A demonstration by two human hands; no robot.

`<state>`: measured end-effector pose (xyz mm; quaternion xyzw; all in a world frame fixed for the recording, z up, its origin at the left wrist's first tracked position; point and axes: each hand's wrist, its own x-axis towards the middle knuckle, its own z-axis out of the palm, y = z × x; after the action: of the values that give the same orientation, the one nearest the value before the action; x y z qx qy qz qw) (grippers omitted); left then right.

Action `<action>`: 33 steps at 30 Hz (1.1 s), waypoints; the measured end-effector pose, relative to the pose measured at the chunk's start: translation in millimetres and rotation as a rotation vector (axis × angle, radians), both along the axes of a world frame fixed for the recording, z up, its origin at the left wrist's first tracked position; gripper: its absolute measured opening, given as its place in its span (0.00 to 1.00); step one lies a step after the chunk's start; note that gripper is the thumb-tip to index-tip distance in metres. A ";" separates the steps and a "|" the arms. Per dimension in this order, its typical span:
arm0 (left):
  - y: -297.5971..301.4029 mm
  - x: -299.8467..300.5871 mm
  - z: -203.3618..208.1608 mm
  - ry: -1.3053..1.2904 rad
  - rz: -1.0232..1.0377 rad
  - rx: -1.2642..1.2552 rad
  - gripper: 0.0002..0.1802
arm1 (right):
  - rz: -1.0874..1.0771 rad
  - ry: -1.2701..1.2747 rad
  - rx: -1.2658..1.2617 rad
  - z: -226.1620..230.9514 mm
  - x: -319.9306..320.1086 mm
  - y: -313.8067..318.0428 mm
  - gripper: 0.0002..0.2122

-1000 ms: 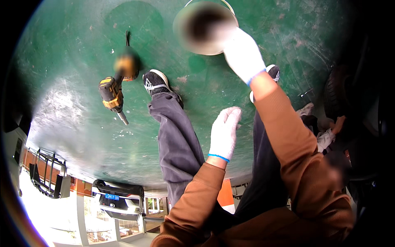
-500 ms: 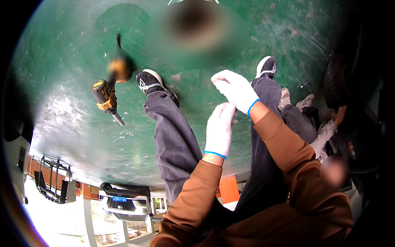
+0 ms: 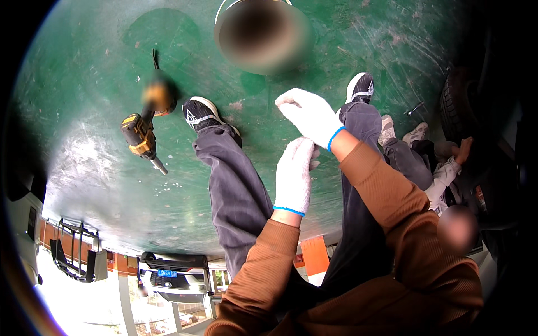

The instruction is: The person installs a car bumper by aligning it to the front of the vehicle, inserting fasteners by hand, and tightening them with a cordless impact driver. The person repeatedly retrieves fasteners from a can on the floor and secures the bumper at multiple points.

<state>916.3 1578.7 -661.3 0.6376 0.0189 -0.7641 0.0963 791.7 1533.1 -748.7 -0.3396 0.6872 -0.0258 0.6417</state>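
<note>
Both my hands wear white knit gloves with blue cuff edges, above the green floor between my legs. My right hand (image 3: 309, 116) is the farther one, its fingers together and bent over toward the left; its palm is hidden. My left hand (image 3: 293, 178) is just below, fingers pressed together, the tips by the heel of my right hand near the glove cuff. Whether they pinch that glove, or whether either hand holds anything small, I cannot make out. To the left of my left shoe lies a yellow-and-black cordless impact wrench (image 3: 140, 136) with a long socket.
A blurred, round brownish shape (image 3: 260, 42) with a thin pale hoop is ahead of my feet. Another yellow-and-black item (image 3: 159, 99), partly blurred, touches the wrench. On the right a person (image 3: 443, 182) crouches near a tyre (image 3: 455, 103). A parked vehicle (image 3: 175, 276) stands lower left.
Both my hands have shifted slightly left, still close together. The view has moved a little, so more of the blurred round shape shows at the top.
</note>
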 end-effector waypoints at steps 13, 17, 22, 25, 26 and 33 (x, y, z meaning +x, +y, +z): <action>-4.5 -1.9 2.9 0.006 0.025 0.005 0.24 | -0.021 0.005 -0.021 -8.4 -5.0 -12.5 0.13; -4.4 -2.2 1.3 0.002 0.040 0.025 0.25 | 0.006 0.026 0.034 -8.6 -7.0 -24.8 0.13; -3.8 -2.1 1.4 -0.008 0.049 0.036 0.25 | -0.125 0.026 -0.064 -18.9 -6.5 -28.9 0.16; -6.1 -2.1 2.0 0.002 0.051 0.027 0.25 | -0.286 0.007 -0.051 -43.6 -13.1 -31.6 0.19; -6.6 -2.2 2.2 0.001 0.058 0.030 0.25 | -0.342 0.013 -0.079 -50.5 -13.9 -35.6 0.19; -11.8 -1.3 4.2 -0.001 0.064 0.036 0.25 | -0.300 0.127 0.001 -66.3 -14.5 -81.1 0.22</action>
<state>915.0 1566.8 -657.1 0.6386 0.0529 -0.7599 0.1090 777.2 1452.0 -815.0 -0.2340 0.7694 -0.0993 0.5861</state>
